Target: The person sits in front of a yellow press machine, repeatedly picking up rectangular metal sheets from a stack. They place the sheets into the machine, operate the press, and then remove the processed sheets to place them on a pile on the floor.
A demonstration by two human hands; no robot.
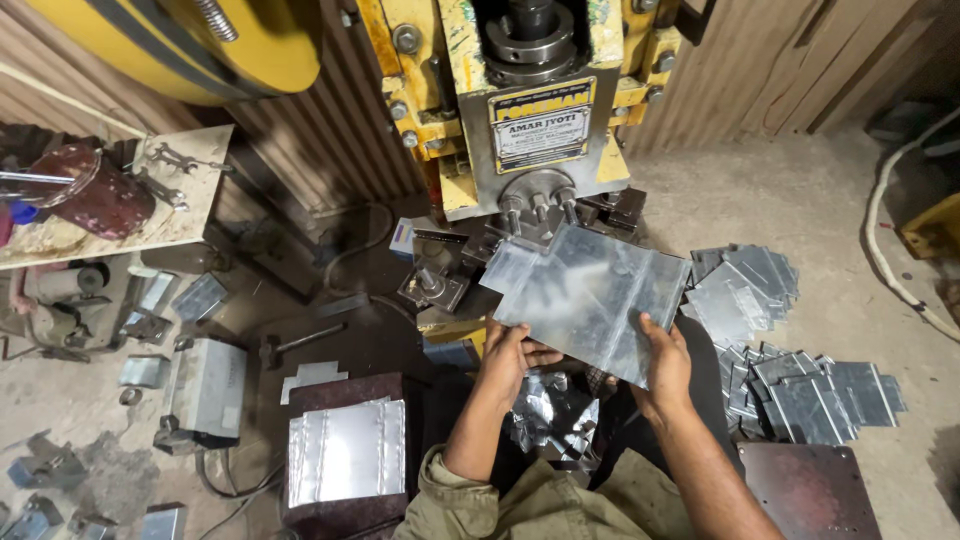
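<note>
- Metal sheet [585, 295]: held flat before the yellow press [530, 110].
- Left hand [510, 358], right hand [665, 365]: both closed on its near edge.
- Step, judged: feeding; the next move needs square alignment under the ram.
- Cut pieces [790, 385]: piled on the floor, right.

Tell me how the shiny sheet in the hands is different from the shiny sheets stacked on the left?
The held sheet is up in the air, tilted, gripped by the left hand and right hand; the stacked sheets lie flat and untouched. The held sheet is single; the stacked sheets form a pile. Both are shiny grey metal.
</note>
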